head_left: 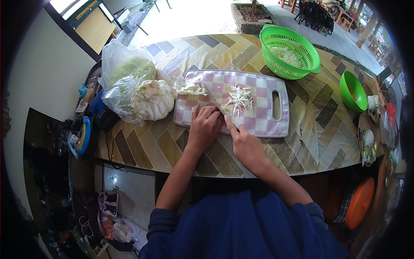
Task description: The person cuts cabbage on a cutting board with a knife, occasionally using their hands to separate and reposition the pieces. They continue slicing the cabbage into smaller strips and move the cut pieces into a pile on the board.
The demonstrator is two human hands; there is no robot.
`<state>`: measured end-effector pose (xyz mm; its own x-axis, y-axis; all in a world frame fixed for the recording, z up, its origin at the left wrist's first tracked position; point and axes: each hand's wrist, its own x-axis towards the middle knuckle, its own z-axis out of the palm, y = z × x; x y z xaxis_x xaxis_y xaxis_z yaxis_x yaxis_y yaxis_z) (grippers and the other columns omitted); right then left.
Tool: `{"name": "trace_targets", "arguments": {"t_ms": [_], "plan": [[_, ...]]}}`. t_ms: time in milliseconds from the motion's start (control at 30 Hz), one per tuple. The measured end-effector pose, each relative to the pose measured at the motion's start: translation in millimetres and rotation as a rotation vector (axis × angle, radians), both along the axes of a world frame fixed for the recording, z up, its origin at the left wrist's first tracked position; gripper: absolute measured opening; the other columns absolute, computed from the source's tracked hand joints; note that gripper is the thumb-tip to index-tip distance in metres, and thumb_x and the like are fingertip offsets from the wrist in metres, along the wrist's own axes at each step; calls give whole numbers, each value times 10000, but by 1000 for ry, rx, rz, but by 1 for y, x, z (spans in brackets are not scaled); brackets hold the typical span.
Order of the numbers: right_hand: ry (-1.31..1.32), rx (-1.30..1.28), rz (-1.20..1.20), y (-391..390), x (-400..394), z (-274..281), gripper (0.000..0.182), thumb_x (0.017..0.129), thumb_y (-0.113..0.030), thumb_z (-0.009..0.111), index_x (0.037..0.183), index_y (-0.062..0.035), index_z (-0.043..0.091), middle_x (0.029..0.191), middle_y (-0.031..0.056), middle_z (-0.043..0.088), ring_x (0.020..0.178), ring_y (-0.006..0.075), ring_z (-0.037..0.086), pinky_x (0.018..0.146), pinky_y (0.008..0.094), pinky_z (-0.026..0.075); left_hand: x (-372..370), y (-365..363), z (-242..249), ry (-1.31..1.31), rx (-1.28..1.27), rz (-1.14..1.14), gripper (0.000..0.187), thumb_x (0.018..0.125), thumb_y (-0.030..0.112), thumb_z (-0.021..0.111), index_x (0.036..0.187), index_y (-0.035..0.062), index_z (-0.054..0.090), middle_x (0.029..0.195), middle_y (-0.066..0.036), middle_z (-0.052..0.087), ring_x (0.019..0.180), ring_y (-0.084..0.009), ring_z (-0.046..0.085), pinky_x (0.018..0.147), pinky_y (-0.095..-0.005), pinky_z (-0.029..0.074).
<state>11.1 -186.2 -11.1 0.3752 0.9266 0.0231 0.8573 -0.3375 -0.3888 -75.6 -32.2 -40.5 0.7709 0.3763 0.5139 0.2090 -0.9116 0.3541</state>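
Note:
A pink-and-white checked cutting board (207, 77) lies on the patterned table. My right hand (246, 144) is closed on a knife (214, 98), whose blade points up and left over the board. Close beside the blade, my left hand (204, 127) has its fingers curled down at the board's lower edge, pressing something too hidden to make out. Shredded cabbage (240, 99) lies in a small pile right of the blade. Cabbage leaf pieces (189, 86) sit at the board's upper left. A partly peeled cabbage (152, 100) rests left of the board.
A clear plastic bag (125, 69) with cabbage stands behind the peeled one. At the back right is a green colander (310, 54) holding shreds. A green bowl (352, 90) with orange bits and plates of vegetables (368, 138) line the right edge.

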Motion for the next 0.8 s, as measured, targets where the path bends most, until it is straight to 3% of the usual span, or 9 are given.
{"name": "trace_targets", "arguments": {"t_ms": [100,300,400,467,533,600,700,800], "plan": [[26,16,-43,-6,9,4,632,893,-29,494,1503,-84,340,936,213,588,752,391,661,690,451,550,3,0,5,32,11,22,113,859,163,652,932,77,663,1005,-62,647,1023,-260,605,1032,-483,363],[314,360,27,-11,53,-1,543,923,-71,511,1456,-51,408,941,286,616,820,416,633,776,481,487,19,9,19,197,8,9,82,869,169,626,874,87,625,934,-63,629,957,-264,607,944,-444,397],[417,294,-75,-17,66,14,545,919,-68,525,1455,-70,420,863,267,612,726,344,622,729,417,492,28,12,14,233,55,-39,72,884,149,600,888,77,598,922,-77,618,945,-272,606,921,-424,403],[488,304,-113,-21,78,11,532,941,-72,524,1462,-86,417,953,218,666,761,283,620,774,366,495,30,11,12,254,54,-27,69,897,134,576,914,68,586,922,-89,611,943,-277,606,913,-414,407],[535,366,-133,-25,84,10,525,950,-77,529,1464,-98,420,925,193,653,740,217,567,750,324,481,35,12,9,275,25,-39,73,914,129,548,923,61,575,941,-97,608,946,-280,601,914,-408,405],[554,476,-127,-29,85,15,525,946,-81,539,1459,-106,430,780,191,573,661,144,462,658,293,449,43,12,8,255,-24,-55,91,929,127,523,943,54,575,954,-109,621,942,-295,606,899,-411,416],[732,283,-248,-40,85,40,524,948,-78,541,1459,-107,428,878,224,625,682,124,464,677,283,459,63,12,18,195,-115,-81,129,942,122,500,995,45,589,967,-131,665,925,-333,631,850,-430,457],[652,371,-184,-47,87,40,528,947,-75,541,1461,-111,423,990,252,640,690,138,461,698,276,464,76,19,37,157,-159,-137,212,919,65,519,1111,42,605,978,-150,715,894,-363,677,780,-441,519]]}}
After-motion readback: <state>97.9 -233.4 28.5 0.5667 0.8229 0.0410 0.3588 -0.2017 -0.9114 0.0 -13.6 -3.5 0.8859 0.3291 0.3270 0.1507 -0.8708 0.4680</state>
